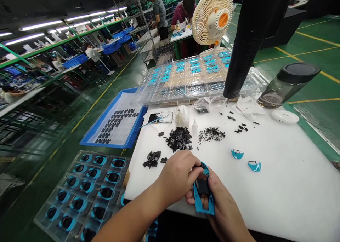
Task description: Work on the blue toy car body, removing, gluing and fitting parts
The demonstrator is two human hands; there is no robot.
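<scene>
In the head view a blue plastic frame (197, 202) with a black insert (203, 186) in its middle is held tilted over the table's front edge. My right hand (219, 190) is closed around its right side, thumb along the rim, with fingertips showing behind it. At the frame's far end my left hand (180, 173) is in a pinch, and the fingers hide whatever is between them. Two blue curved pieces with thin black loops, one nearer (255, 166) and one farther (237, 154), lie to the right. Beyond my hands is a pile of black plastic parts (179, 138).
Tiny black pieces (211, 134) lie beside a small white bottle (194, 126). A black tool (240, 54) hangs over the table near a lidded jar (281, 86). Clear trays of blue parts (195, 90), a blue bin (87, 141) and a compartment tray (79, 189) surround the worktop.
</scene>
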